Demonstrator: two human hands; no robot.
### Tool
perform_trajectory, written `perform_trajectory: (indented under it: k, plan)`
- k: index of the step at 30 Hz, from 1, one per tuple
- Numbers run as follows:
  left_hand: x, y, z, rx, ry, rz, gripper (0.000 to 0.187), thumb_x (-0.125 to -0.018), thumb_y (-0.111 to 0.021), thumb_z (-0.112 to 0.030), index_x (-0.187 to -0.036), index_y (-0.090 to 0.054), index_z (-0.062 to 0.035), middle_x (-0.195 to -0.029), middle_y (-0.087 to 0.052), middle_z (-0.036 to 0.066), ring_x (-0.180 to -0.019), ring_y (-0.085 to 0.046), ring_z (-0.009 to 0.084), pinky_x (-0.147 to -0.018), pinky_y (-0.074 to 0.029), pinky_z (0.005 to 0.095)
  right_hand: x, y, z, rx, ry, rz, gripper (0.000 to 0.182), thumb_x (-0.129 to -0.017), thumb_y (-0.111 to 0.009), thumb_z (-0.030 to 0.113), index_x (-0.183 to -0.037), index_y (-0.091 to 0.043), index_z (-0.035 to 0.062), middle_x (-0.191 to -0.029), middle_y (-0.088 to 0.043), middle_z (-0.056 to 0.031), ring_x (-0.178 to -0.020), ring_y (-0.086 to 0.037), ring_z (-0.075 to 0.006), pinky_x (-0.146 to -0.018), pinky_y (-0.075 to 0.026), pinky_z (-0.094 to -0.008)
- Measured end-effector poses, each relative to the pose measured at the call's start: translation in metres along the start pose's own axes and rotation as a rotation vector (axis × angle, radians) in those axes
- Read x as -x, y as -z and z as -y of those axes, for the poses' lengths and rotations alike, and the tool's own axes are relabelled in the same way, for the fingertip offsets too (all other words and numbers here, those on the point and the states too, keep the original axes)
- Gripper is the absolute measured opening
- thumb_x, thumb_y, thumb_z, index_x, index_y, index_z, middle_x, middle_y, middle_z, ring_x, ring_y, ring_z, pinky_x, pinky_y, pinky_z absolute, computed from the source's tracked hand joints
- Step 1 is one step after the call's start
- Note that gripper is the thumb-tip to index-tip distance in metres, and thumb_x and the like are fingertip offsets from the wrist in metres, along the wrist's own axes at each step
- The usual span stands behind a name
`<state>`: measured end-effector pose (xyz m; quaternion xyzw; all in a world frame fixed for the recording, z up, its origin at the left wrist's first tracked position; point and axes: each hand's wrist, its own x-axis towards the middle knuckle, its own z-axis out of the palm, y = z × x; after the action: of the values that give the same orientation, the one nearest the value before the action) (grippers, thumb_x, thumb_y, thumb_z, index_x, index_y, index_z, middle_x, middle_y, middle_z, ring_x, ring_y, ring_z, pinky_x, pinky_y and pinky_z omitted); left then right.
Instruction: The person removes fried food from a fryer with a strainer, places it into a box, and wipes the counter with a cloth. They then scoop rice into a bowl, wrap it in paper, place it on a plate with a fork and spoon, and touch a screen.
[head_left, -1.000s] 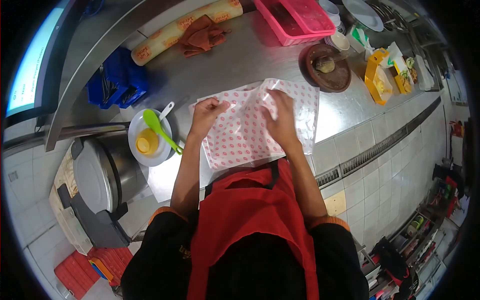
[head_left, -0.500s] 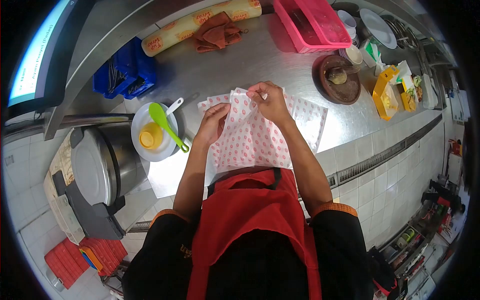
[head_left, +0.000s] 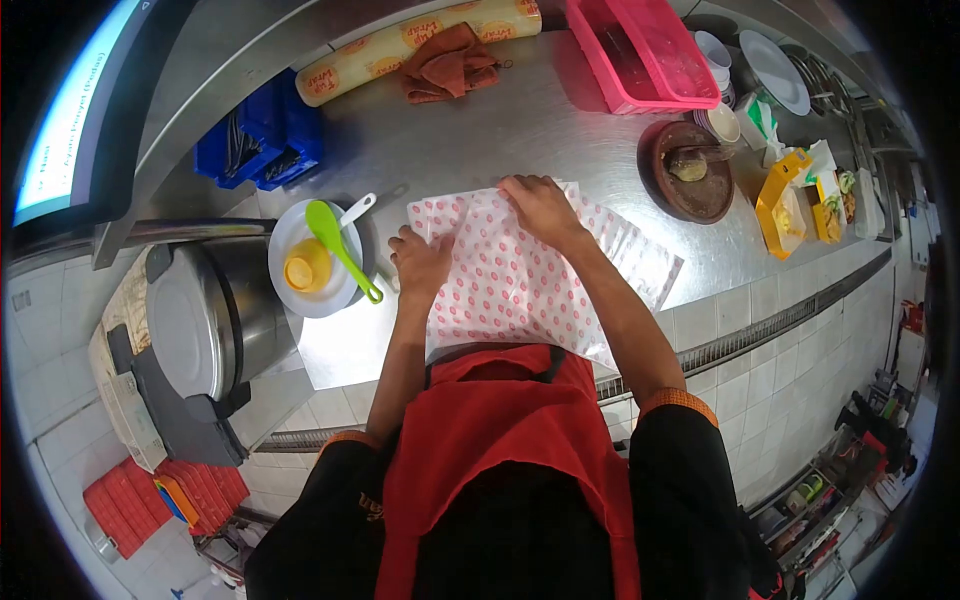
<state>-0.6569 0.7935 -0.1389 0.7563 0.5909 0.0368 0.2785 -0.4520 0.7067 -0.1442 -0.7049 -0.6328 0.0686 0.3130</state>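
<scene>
Sheets of white paper with a pink print [head_left: 510, 280] lie on the steel counter in front of the red apron. At their left edge rests my left hand [head_left: 422, 262], its fingers apart. My right hand [head_left: 540, 208] is at the far edge of the top sheet, fingers curled down onto the paper; whether it pinches the sheet is hidden. To the left, a white plate [head_left: 285, 235] bears a yellow cup [head_left: 307, 268], a green spoon [head_left: 340, 250] and a white-handled utensil.
Wrap roll [head_left: 400, 45], brown cloth [head_left: 450, 65] and pink basket [head_left: 640, 60] sit at the back. Blue bins [head_left: 260, 140] and a large steel pot [head_left: 215, 320] are left. A stone mortar [head_left: 692, 190] and yellow food boxes [head_left: 780, 210] are right.
Both hands have spread the paper flatter. My left hand has opened and let go of the paper's edge. The view has shifted slightly.
</scene>
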Motion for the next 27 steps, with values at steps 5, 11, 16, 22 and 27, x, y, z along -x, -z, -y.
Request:
perform_trajectory:
  k: [5, 11, 16, 22, 27]
  plan:
    - [-0.004, 0.016, -0.028, 0.258, 0.05, 0.081, 0.069, -0.067, -0.073, -0.029, -0.116, -0.042, 0.0095, -0.104, -0.058, 0.027, -0.094, -0.06, 0.0378, -0.084, -0.048, 0.0419, 0.013, 0.002, -0.002, -0.019, -0.061, -0.035, 0.026, -0.088, -0.054, 0.027, -0.102, -0.055, 0.0057, -0.094, -0.062, -0.0109, -0.088, -0.057, -0.0299, -0.081, -0.038, -0.0429]
    - [-0.014, 0.007, 0.0, 0.699, 0.0, 0.459, 0.038, -0.068, -0.074, -0.017, -0.096, -0.062, 0.0041, -0.085, -0.067, 0.012, -0.075, -0.064, 0.0199, -0.07, -0.05, 0.031, 0.02, 0.012, -0.033, 0.018, -0.027, -0.184, 0.026, -0.087, -0.055, 0.028, -0.099, -0.055, 0.0059, -0.092, -0.063, -0.0132, -0.084, -0.057, -0.0305, -0.08, -0.037, -0.0418]
    - [-0.01, 0.048, -0.006, 0.589, -0.168, 0.228, 0.027, -0.072, -0.071, -0.017, -0.092, -0.066, 0.0007, -0.08, -0.068, 0.012, -0.069, -0.064, 0.0194, -0.064, -0.049, 0.0318, 0.019, 0.001, -0.044, 0.041, -0.016, -0.27, 0.023, -0.089, -0.053, 0.03, -0.085, -0.057, 0.0075, -0.063, -0.062, -0.0096, -0.061, -0.06, -0.0288, -0.064, -0.045, -0.0399]
    - [-0.019, 0.163, -0.016, -0.083, -0.233, -0.229, 0.035, -0.076, -0.07, -0.026, -0.094, -0.064, 0.003, -0.083, -0.065, 0.022, -0.077, -0.065, 0.0351, -0.069, -0.048, 0.0396, -0.007, -0.014, -0.042, 0.01, 0.046, -0.239, 0.026, -0.091, -0.051, 0.032, -0.076, -0.054, 0.0104, -0.049, -0.056, -0.0072, -0.043, -0.056, -0.0282, -0.045, -0.046, -0.0405]
    - [0.013, 0.24, -0.041, -0.12, -0.165, -0.439, 0.026, -0.079, -0.066, -0.018, -0.096, -0.064, 0.0017, -0.079, -0.064, 0.019, -0.072, -0.063, 0.0294, -0.068, -0.047, 0.0341, -0.035, -0.045, -0.03, 0.104, 0.174, -0.253, 0.031, -0.088, -0.052, 0.041, -0.076, -0.054, 0.0121, -0.042, -0.051, -0.0073, -0.039, -0.055, -0.0302, -0.039, -0.043, -0.0409]
